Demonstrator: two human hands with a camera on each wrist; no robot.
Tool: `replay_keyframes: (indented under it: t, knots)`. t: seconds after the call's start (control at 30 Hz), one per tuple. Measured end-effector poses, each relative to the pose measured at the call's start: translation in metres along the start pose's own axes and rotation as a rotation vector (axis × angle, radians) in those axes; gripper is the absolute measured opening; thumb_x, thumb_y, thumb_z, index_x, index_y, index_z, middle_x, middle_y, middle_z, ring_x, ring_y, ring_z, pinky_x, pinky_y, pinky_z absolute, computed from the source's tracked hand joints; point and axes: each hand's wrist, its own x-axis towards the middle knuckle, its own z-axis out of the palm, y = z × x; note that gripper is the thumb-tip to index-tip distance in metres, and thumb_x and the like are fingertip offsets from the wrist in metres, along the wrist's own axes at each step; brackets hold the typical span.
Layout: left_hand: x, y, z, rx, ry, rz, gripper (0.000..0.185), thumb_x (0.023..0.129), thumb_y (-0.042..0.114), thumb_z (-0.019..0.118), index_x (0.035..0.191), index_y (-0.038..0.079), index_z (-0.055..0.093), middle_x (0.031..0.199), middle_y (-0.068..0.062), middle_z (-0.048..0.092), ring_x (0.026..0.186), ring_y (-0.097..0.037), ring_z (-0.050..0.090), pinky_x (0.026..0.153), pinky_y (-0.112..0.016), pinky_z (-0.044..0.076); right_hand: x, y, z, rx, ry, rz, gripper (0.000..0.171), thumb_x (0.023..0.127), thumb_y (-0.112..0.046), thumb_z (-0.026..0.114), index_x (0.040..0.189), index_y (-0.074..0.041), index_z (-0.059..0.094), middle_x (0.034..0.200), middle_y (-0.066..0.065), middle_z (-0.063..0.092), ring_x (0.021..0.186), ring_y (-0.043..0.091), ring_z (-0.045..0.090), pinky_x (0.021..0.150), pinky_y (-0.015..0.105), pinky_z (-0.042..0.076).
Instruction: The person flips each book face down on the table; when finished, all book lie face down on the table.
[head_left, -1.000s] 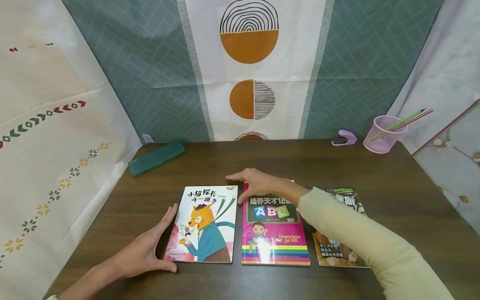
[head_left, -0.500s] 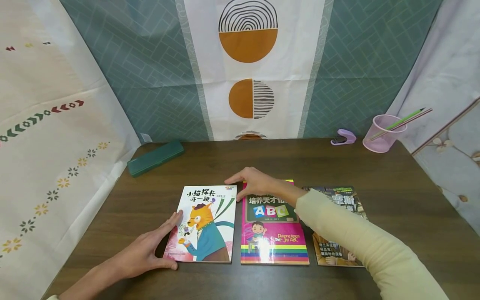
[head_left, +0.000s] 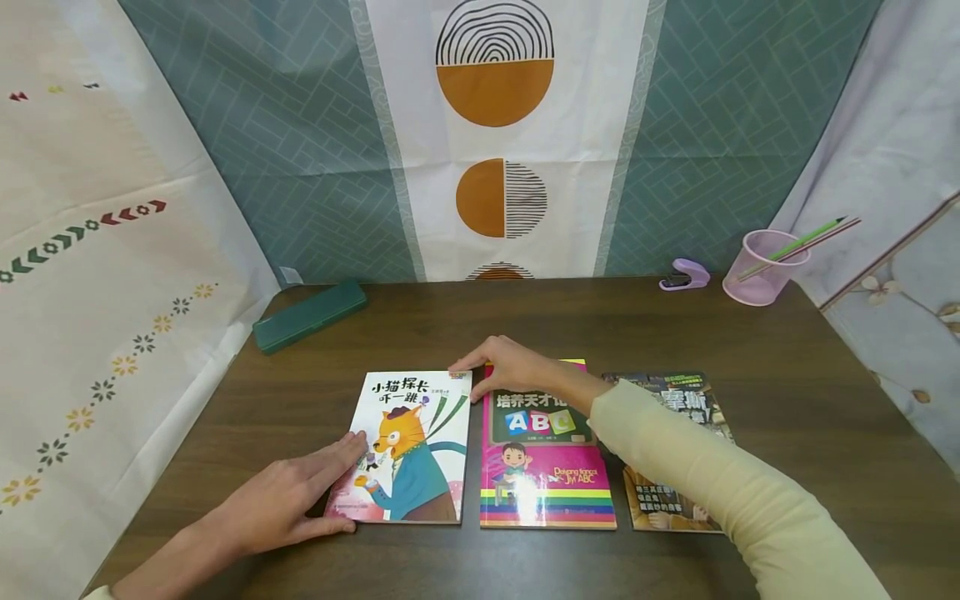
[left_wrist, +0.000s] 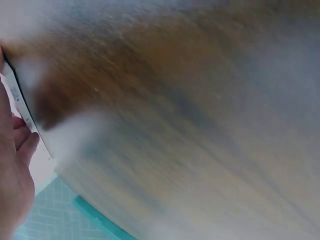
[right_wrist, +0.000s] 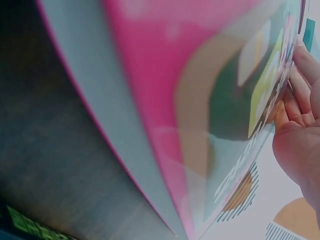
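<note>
Item 1: cat book (head_left: 408, 450), white cover with a cartoon cat, flat on the brown table (head_left: 787, 392), leftmost of 3 books in a row near the front edge. The left hand (head_left: 288, 500) lies on its lower-left corner, fingers straight and flat on the cover, thumb along the bottom edge; nothing is gripped.

Item 2: pink ABC book (head_left: 546, 454), middle of the row, just beside the cat book. The right hand (head_left: 517, 367) sits at its top edge, forefinger reaching toward the cat book's top-right corner. The right wrist view shows the fingers (right_wrist: 300, 100) curled at the pink cover's edge, so it appears to be grasped there.

Item 3: dark book (head_left: 675, 467), rightmost, partly hidden under the cream sleeve (head_left: 712, 492).

Other stock: green pencil case (head_left: 310, 314) at back left; purple stapler (head_left: 684, 276) and pink pen cup (head_left: 761, 267) at back right.

Progress, by judgement: all 3 books lie flat and side by side; the work looks early, with hands placed on 2 books and none lifted clear.
</note>
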Motion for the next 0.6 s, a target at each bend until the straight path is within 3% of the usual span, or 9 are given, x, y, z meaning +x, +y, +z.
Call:
replay_keyframes:
  t: [0.1, 0.23, 0.6]
  knots:
    - [0.001, -0.002, -0.001, 0.059, 0.024, 0.076, 0.09, 0.092, 0.06, 0.078, 0.156, 0.002, 0.052, 0.151, -0.012, 0.06, 0.131, -0.021, 0.065, 0.087, -0.035, 0.063, 0.001, 0.0, 0.0, -0.01, -0.013, 0.006, 0.054, 0.09, -0.021, 0.087, 0.141, -0.016, 0.071, 0.142, 0.002, 0.068, 0.136, 0.022, 0.059, 0.102, 0.028, 0.054]
    - [0.001, -0.004, -0.003, 0.1, 0.035, 0.126, 0.082, 0.094, 0.058, 0.076, 0.151, 0.002, 0.057, 0.151, -0.011, 0.061, 0.13, -0.021, 0.066, 0.085, -0.035, 0.063, 0.003, 0.0, -0.001, -0.026, -0.026, 0.011, 0.056, 0.089, -0.022, 0.088, 0.142, -0.017, 0.071, 0.141, 0.0, 0.069, 0.132, 0.02, 0.06, 0.099, 0.024, 0.054]
    - [0.006, -0.007, -0.019, 0.086, 0.061, 0.113, 0.077, 0.091, 0.044, 0.083, 0.152, 0.004, 0.057, 0.144, -0.01, 0.067, 0.114, -0.02, 0.074, 0.078, -0.034, 0.064, 0.002, -0.004, -0.002, -0.02, -0.035, 0.007, 0.058, 0.088, -0.021, 0.089, 0.142, -0.014, 0.07, 0.138, 0.001, 0.071, 0.127, 0.019, 0.062, 0.099, 0.026, 0.054]
